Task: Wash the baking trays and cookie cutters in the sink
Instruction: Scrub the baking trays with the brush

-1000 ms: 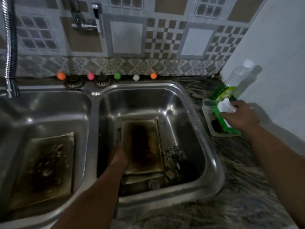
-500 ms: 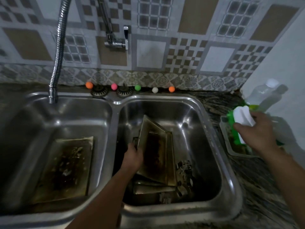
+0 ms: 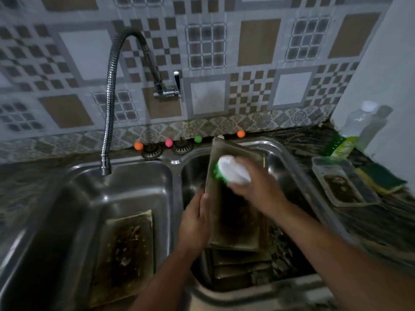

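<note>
Left hand gripping tilted baking tray edge, right basin. Right hand clutching white-green brush against tray. Green bottle label unreadable, far right.

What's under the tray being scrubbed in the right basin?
More stacked trays and a pile of cookie cutters beside them. The tilted tray hides the rest, so the count is unclear.

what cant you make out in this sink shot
All in the head view:
- Brush bristles: mostly hidden under the right hand.
- Cookie cutters: dark, blurred jumble, too small to count.
- Stacked trays: covered by the tilted tray that the left hand holds.
- Bottle label: blurred.
</note>
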